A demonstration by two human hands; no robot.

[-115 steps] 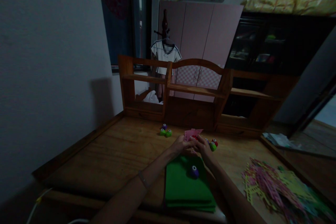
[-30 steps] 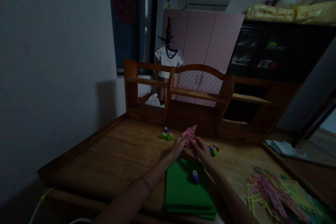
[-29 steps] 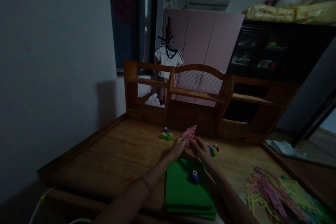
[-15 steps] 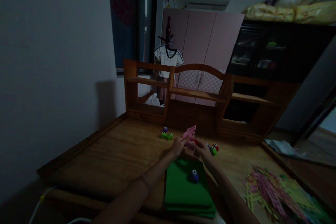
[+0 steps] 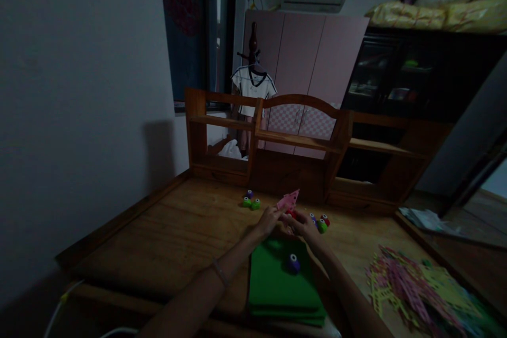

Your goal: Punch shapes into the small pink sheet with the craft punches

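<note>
Above the green stack, left hand (image 5: pixel 268 220) and right hand (image 5: pixel 303 223) pinch pink paper (image 5: pixel 288 200); seemingly perforated.

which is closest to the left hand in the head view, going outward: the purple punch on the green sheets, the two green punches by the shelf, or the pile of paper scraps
1. The purple punch on the green sheets, just right of and nearer than the left hand.
2. The green punches, farther back and to the left, by the wooden shelf. These two are fairly close to call.
3. The pile of paper scraps, far off at the table's right edge.
</note>
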